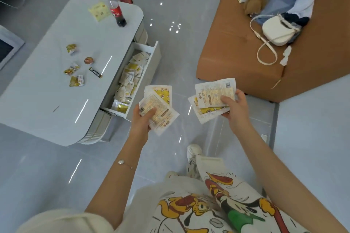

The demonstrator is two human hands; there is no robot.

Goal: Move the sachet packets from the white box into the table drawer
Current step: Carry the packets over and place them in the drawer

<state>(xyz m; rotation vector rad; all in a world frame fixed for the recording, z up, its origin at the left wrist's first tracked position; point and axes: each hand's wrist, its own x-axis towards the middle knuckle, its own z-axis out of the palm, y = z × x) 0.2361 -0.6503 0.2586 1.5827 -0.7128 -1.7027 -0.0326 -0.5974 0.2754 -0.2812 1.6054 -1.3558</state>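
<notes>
Past cartoon-print shirt point(208, 204), clamped under thumb of left hand point(141, 120): fan of flat, glossy sachet packets point(161, 98), just right of open white desk drawer point(154, 58). Pinched likewise in right hand point(235, 108): second fan point(214, 91), over shiny floor point(180, 58). Heaped inside drawer: more crinkly yellow-and-white packets point(130, 73).

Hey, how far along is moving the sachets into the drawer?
Done: a pile of sachets already lies in the open drawer. In hand: the left hand grips one sachet bunch and the right hand a second bunch, both short of the drawer. Left: dropping both bunches in. The white box is out of view, so what remains there cannot be told.
</notes>
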